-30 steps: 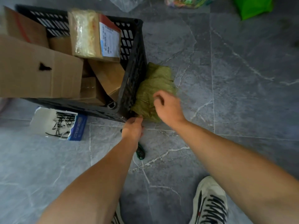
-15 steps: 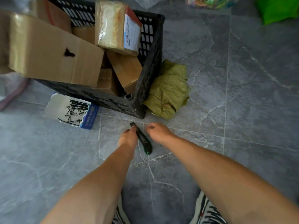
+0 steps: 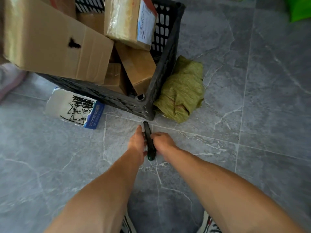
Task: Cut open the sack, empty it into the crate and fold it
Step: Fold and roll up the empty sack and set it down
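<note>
Sack (image 3: 182, 91): folded, lying against crate (image 3: 162, 68).
Left hand (image 3: 137, 143) and right hand (image 3: 162, 142) together, gripping knife (image 3: 149, 140); retract blade, fingers clear.

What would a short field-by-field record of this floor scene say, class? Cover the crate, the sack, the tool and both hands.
Crate: black, filled with cardboard boxes
Sack: green, folded, on the floor beside the crate's right wall
Cutter: black, tip near the crate's corner
Left hand: holds the cutter from its left
Right hand: fingers curled on the cutter
Stage: sack emptied and folded
</note>
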